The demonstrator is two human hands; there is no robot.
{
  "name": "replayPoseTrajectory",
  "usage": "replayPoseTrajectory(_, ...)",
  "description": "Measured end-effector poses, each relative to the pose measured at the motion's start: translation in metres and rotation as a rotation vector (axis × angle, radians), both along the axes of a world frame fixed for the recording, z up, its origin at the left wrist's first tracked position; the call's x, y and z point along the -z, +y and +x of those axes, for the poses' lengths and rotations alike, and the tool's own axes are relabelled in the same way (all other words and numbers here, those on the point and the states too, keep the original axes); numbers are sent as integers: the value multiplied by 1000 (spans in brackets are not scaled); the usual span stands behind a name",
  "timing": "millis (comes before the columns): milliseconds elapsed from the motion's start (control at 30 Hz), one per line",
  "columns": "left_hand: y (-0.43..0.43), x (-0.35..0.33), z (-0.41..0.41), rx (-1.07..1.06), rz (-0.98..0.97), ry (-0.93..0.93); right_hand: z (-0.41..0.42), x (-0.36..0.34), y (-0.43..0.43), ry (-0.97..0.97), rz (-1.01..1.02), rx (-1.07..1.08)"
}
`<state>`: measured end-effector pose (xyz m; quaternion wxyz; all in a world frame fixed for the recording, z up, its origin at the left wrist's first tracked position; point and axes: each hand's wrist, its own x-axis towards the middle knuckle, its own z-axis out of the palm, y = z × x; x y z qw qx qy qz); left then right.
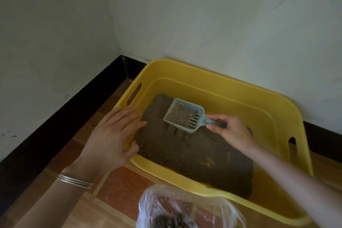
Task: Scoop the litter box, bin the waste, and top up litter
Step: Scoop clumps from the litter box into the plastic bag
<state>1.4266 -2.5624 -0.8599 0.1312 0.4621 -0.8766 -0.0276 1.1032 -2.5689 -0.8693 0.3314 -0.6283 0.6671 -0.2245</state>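
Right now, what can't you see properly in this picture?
Head view only:
- Bag: cut off by the bottom edge, so I can't tell how full it is.
- Scoop: the end of its handle is hidden inside the right hand.
- Scoop's load: the grains are too small to tell waste from litter.
- Box: part of its rim is covered by the left hand.

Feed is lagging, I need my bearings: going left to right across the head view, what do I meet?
Silver bangles → left hand, resting on the litter box rim → scoop, holding litter → right hand, pinching the scoop's handle → handle slot in the box's right wall.
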Motion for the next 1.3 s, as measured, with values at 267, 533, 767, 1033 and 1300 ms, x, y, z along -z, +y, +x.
replayPoseTrajectory(267, 12, 0, -1, -16, -22, -58, -15, -10, 32, -42, 19, -10)
replayPoseTrajectory(533, 24, -1, -3, -34, -9, -96, -30, -25, 57, -39, -18, 25)
replayPoseTrajectory(767, 39, -1, -2, -9, -8, -129, -37, -39, 83, -13, 8, 36)
replayPoseTrajectory(1033, 68, -6, 4, 37, 11, -96, -8, -81, 137, -173, -10, -35)
replayPoseTrajectory(1300, 140, 20, 9, 119, 106, 49, 20, -44, 204, -67, 41, -104)
